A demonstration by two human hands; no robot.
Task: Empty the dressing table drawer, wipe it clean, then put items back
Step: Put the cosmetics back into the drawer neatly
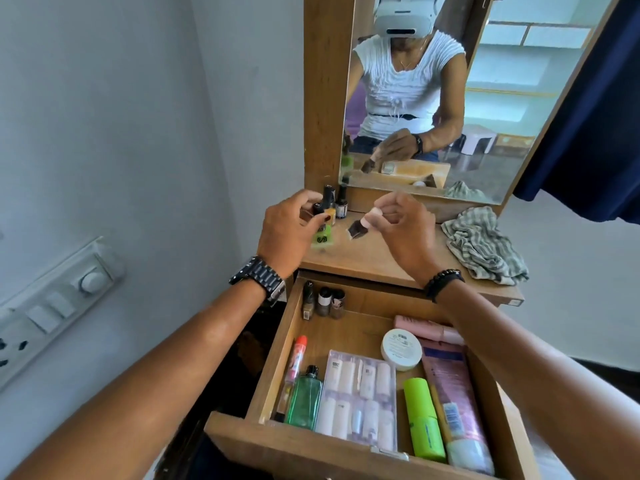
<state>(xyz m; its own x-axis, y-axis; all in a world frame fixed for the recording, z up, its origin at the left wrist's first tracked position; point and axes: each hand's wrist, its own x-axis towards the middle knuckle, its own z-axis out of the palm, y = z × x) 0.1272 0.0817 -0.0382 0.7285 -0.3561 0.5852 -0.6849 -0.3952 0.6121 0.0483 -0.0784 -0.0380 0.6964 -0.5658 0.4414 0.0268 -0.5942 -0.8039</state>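
The wooden drawer [266, 379] is pulled out and holds several cosmetics: small nail polish bottles [323, 303], a green glass bottle [304, 398], a clear pack of white tubes [360, 396], a white jar [401, 348], a lime green container [424, 417] and a pink tube [453, 389]. Above the tabletop [367, 258], my left hand [289, 233] holds a blurred lime green bottle [323, 239] beside nail polish bottles [334, 202] standing by the mirror. My right hand [405, 225] pinches a small dark bottle with a pink cap [360, 226].
A crumpled striped cloth [485, 247] lies at the tabletop's right end. The mirror [433, 98] stands at the back. A wall switch panel [52, 313] is on the left, and a dark blue curtain [588, 116] hangs at the right.
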